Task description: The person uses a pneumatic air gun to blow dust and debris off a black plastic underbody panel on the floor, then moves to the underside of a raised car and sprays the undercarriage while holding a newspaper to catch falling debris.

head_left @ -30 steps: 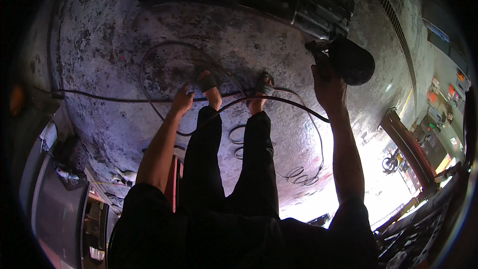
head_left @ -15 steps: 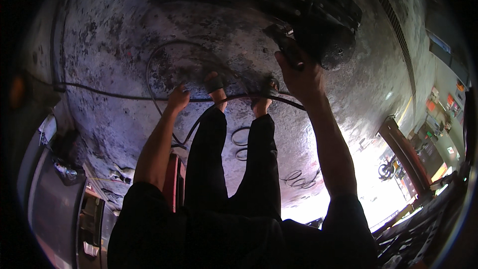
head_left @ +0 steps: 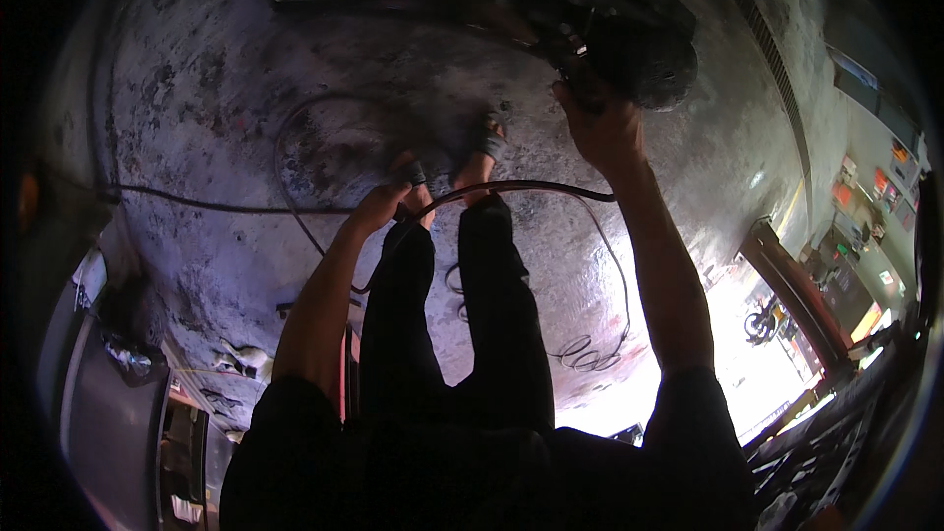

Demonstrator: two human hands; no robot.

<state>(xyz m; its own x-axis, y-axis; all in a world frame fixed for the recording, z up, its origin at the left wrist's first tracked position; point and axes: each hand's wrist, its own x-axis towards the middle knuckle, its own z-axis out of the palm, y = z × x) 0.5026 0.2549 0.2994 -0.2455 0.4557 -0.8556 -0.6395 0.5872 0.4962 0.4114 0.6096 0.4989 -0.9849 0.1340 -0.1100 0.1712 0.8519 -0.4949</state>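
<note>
My right hand point(head_left: 605, 138) is raised at the upper right, its fingers wrapped round a dark hand tool point(head_left: 582, 79) with a small shiny part at its far end. The tool's outline merges with a large dark object point(head_left: 472, 0) and a rounded black part point(head_left: 649, 64). Below the right wrist, a thick dark hose point(head_left: 511, 185) arcs leftward across my legs. My left hand point(head_left: 379, 206) is closed above my left shin. A thinner dark line point(head_left: 236, 206) runs from the left up to it; whether the fingers grip this line is hidden.
My sandalled feet point(head_left: 482, 152) stand on a stained concrete floor point(head_left: 216, 128). Thin coils of hose point(head_left: 595, 354) lie to the right of my legs. A floor grate point(head_left: 762, 20) and a reddish-brown post point(head_left: 796, 280) are farther right; grey cabinets point(head_left: 113, 403) are at left.
My left hand has shifted right and slightly down. My right hand and the tool have moved up beside the rounded black part. My right foot has moved left and forward.
</note>
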